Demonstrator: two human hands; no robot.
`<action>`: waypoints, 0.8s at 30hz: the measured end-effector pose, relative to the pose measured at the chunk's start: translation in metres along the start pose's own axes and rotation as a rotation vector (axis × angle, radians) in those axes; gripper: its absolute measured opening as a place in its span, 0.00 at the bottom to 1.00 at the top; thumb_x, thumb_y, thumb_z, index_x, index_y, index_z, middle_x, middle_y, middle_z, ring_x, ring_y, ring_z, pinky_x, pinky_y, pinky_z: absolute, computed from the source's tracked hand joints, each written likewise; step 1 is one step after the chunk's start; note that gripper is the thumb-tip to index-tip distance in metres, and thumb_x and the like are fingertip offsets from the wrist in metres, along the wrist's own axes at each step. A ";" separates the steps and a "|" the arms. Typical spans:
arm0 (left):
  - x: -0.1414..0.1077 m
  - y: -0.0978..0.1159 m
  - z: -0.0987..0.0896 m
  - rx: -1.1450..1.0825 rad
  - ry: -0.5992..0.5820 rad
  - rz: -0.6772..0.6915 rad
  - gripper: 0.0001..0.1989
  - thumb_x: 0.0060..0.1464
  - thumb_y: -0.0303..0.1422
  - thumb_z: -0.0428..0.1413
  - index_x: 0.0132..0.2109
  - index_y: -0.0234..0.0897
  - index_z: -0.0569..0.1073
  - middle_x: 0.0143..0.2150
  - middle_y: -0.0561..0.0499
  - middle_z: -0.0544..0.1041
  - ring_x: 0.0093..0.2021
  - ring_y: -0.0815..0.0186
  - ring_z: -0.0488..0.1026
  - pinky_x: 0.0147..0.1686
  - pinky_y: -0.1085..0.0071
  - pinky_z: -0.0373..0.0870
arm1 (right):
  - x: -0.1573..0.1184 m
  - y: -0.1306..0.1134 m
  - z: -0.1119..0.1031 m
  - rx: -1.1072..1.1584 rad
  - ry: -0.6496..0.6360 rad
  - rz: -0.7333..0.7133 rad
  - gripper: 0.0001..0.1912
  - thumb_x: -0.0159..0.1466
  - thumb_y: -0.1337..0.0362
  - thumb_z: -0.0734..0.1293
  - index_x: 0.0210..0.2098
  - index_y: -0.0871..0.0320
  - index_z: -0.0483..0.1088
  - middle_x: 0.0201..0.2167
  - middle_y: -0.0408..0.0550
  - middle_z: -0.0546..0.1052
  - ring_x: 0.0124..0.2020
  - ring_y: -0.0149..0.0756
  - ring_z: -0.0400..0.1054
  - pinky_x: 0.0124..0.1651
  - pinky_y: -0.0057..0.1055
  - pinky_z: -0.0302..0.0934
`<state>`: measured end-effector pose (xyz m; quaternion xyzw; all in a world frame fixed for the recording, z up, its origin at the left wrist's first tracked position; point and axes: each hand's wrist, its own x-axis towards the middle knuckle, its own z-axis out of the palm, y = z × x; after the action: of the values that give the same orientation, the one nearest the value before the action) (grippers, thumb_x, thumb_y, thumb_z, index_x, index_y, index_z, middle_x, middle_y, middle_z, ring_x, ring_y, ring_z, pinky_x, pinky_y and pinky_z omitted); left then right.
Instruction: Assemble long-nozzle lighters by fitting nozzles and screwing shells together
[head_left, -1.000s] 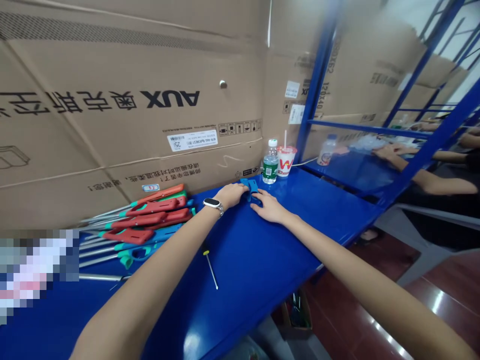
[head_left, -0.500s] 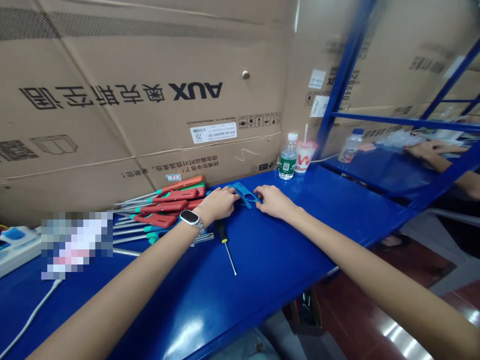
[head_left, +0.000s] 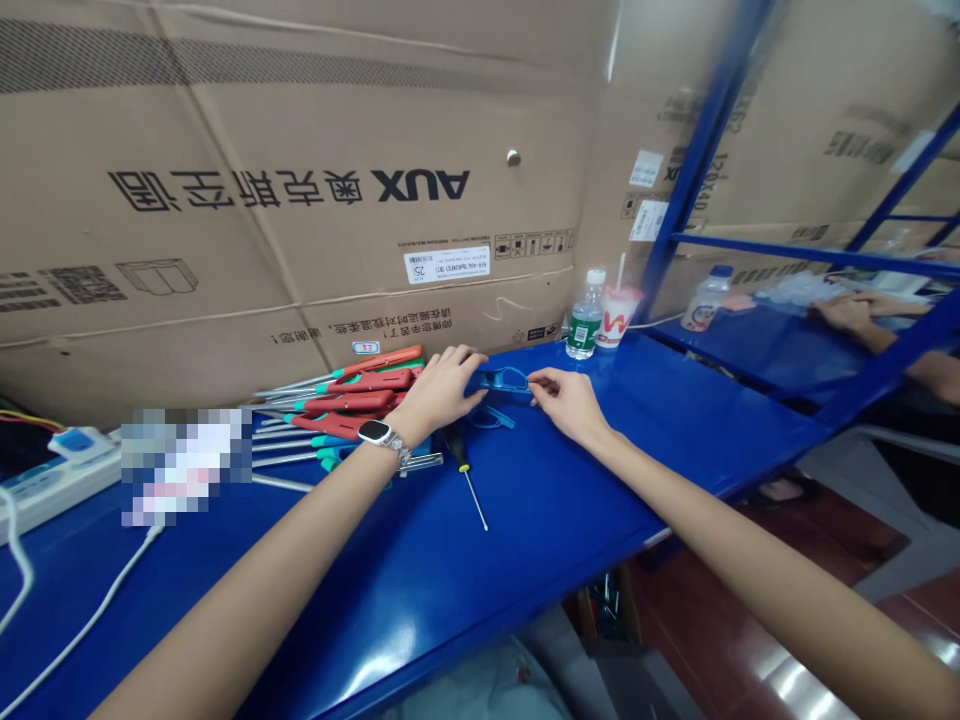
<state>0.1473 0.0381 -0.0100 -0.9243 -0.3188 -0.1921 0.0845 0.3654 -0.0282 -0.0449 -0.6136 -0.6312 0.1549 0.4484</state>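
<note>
Between my hands is a blue plastic handle shell [head_left: 508, 380] with an oval opening at its right end. My left hand [head_left: 444, 388], wearing a watch [head_left: 376, 432], grips the shell's left part and hides it. At the other end, the pinched fingertips of my right hand [head_left: 568, 400] hold the tip by the opening. A second blue plastic piece [head_left: 495, 418] lies on the table just below the shell. Under my left hand, a screwdriver [head_left: 465, 468] with a black and yellow handle points toward me.
Several long-reach lighters [head_left: 367, 400] with red handles are piled left of my left hand. A power strip [head_left: 67, 480] and white cable [head_left: 97, 620] lie farther left. A bottle [head_left: 583, 318] and cup [head_left: 618, 318] stand behind, near a blue rack post [head_left: 694, 150]. Another person's hands [head_left: 855, 308] show at right.
The blue shell has been tilted between my hands, so its edge and inside now show. It sits farther from the second blue piece below. The camera view has shifted slightly left.
</note>
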 end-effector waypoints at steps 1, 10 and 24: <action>0.000 0.001 -0.002 -0.005 -0.006 0.005 0.22 0.63 0.37 0.58 0.61 0.34 0.68 0.59 0.38 0.73 0.58 0.49 0.69 0.56 0.54 0.67 | -0.002 -0.001 0.000 0.046 0.023 -0.020 0.10 0.65 0.68 0.65 0.41 0.60 0.79 0.31 0.49 0.82 0.30 0.39 0.78 0.40 0.37 0.71; -0.042 0.018 -0.048 -0.005 -0.060 -0.090 0.18 0.62 0.36 0.59 0.56 0.32 0.70 0.44 0.40 0.81 0.44 0.52 0.79 0.41 0.61 0.71 | -0.026 -0.035 0.023 0.488 0.011 -0.185 0.16 0.66 0.51 0.68 0.45 0.56 0.75 0.32 0.48 0.81 0.31 0.38 0.76 0.38 0.37 0.71; -0.177 0.036 -0.061 -1.159 0.430 -0.935 0.21 0.56 0.46 0.62 0.39 0.40 0.59 0.30 0.57 0.68 0.26 0.66 0.76 0.21 0.67 0.80 | -0.084 -0.114 0.103 0.299 -0.580 -0.377 0.15 0.67 0.62 0.67 0.52 0.59 0.71 0.33 0.47 0.82 0.33 0.38 0.76 0.39 0.36 0.67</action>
<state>0.0231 -0.1055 -0.0277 -0.5326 -0.5011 -0.5190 -0.4426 0.2017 -0.0907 -0.0477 -0.3452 -0.8042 0.3274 0.3563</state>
